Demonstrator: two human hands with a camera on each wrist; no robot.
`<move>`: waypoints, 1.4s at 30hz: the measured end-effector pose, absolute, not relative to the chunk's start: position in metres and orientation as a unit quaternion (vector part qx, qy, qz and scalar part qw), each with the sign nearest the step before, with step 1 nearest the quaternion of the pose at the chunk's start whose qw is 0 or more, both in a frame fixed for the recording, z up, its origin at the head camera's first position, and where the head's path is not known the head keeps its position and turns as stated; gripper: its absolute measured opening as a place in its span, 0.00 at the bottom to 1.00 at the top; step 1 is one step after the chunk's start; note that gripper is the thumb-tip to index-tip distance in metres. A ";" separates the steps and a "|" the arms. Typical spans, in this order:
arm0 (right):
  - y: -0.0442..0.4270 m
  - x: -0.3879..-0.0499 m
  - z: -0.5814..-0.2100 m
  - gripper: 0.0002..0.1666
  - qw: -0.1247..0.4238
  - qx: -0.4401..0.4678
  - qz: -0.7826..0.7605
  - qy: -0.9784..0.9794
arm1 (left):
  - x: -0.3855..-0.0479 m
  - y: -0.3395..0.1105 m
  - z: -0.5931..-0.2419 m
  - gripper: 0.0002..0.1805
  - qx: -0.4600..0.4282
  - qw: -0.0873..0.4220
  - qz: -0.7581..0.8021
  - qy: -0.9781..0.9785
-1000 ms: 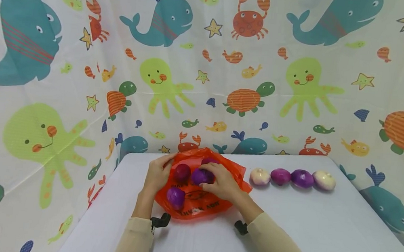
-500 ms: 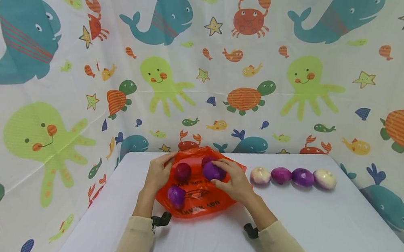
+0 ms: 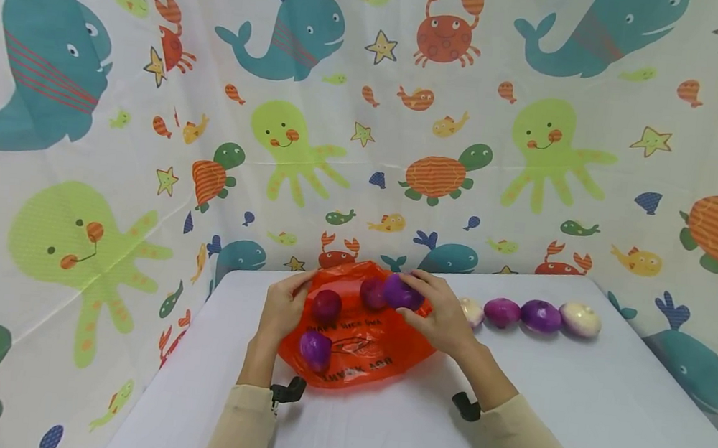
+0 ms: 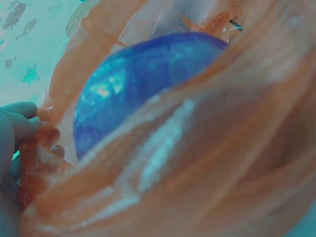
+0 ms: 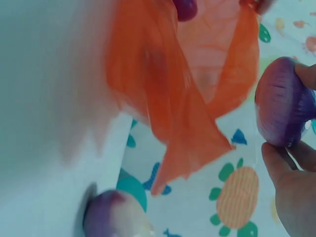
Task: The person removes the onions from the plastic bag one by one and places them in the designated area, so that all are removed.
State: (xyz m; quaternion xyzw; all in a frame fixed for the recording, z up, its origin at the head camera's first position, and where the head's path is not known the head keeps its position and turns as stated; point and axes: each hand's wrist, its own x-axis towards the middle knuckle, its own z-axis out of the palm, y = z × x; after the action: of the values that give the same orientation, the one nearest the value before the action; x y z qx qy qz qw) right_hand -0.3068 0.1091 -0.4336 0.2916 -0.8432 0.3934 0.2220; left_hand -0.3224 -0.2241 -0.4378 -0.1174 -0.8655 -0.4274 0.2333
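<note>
A red plastic bag (image 3: pixel 355 335) with dark printing lies on the white table, with a purple onion (image 3: pixel 316 351) and two darker reddish-purple onions (image 3: pixel 326 307) (image 3: pixel 373 293) in it. My left hand (image 3: pixel 284 308) pinches the bag's left edge; the left wrist view shows its fingertips on the crumpled plastic (image 4: pixel 44 163). Another purple onion (image 3: pixel 401 292) is gripped between the thumb and fingers of my right hand (image 3: pixel 443 316), at the bag's right side. In the right wrist view this onion (image 5: pixel 281 103) is held apart from the bag.
Right of the bag, several onions stand in a row: a whitish one (image 3: pixel 471 312) partly behind my right hand, a magenta one (image 3: pixel 502 313), a purple one (image 3: pixel 541 317) and another whitish one (image 3: pixel 580 320). A sea-animal curtain (image 3: pixel 370 174) hangs behind the table (image 3: pixel 370 441).
My right hand has lifted the purple onion from the bag's middle and carried it right, to the bag's right side. The left hand stays on the bag's edge.
</note>
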 end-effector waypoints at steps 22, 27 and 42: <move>0.196 -0.309 -0.421 0.37 0.293 0.229 0.365 -0.853 | -0.320 -0.223 -0.437 0.21 -0.119 0.235 -0.426 -0.865; 0.214 -0.310 -0.423 0.37 0.311 0.219 0.358 -0.853 | -0.321 -0.223 -0.437 0.20 -0.123 0.234 -0.427 -0.865; 0.241 -0.311 -0.423 0.36 0.314 0.189 0.358 -0.859 | -0.322 -0.225 -0.438 0.20 -0.118 0.235 -0.433 -0.862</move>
State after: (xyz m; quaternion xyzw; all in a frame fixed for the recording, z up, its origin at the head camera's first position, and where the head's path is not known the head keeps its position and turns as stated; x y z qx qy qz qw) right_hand -0.3113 0.2410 -0.4226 0.1891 -0.8589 0.3578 0.3138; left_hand -0.3219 -0.2249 -0.4378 -0.1176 -0.8624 -0.4325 0.2352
